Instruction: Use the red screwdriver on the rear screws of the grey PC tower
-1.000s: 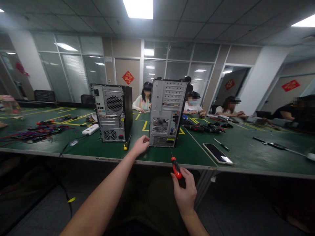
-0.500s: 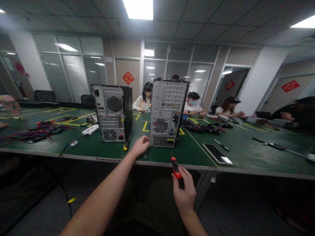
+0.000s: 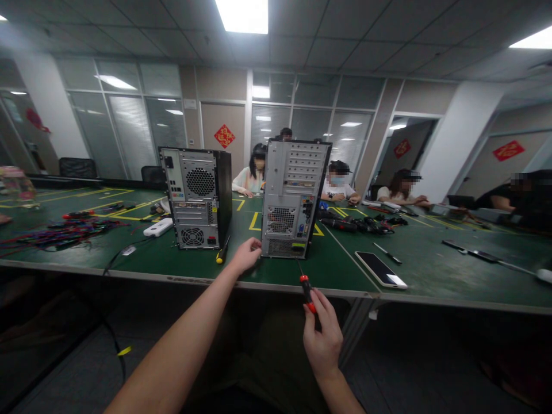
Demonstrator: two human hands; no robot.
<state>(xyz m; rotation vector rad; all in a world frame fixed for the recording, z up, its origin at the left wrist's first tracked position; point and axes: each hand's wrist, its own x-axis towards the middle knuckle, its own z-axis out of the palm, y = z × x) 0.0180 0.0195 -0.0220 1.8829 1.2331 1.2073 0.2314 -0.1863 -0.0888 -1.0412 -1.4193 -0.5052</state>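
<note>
My right hand (image 3: 324, 336) is closed round the rear of a red-and-black screwdriver (image 3: 306, 286). Its shaft points up toward the bottom edge of the right computer tower (image 3: 278, 195); whether the tip touches a screw is too small to tell. Against the lower left corner of that tower, my left hand (image 3: 247, 256) has its fingers curled, with some fingertips hidden by the case. The tower stands upright, its back panel facing me. To its left stands a second, shorter computer tower (image 3: 196, 198). A yellow-and-black screwdriver (image 3: 221, 253) leans or lies beside that one.
A phone (image 3: 380, 269) and a slim pen-like tool (image 3: 387, 253) lie right of the towers. Black cables (image 3: 357, 223) sit behind them. Bundled coloured wires (image 3: 64, 233) and a white power strip (image 3: 158, 227) are at left. Several people sit across the green table (image 3: 435, 276).
The screwdriver handle and my right fingers have shifted very slightly. My left hand and both towers stay put. Behind the right tower, a person's head has moved left.
</note>
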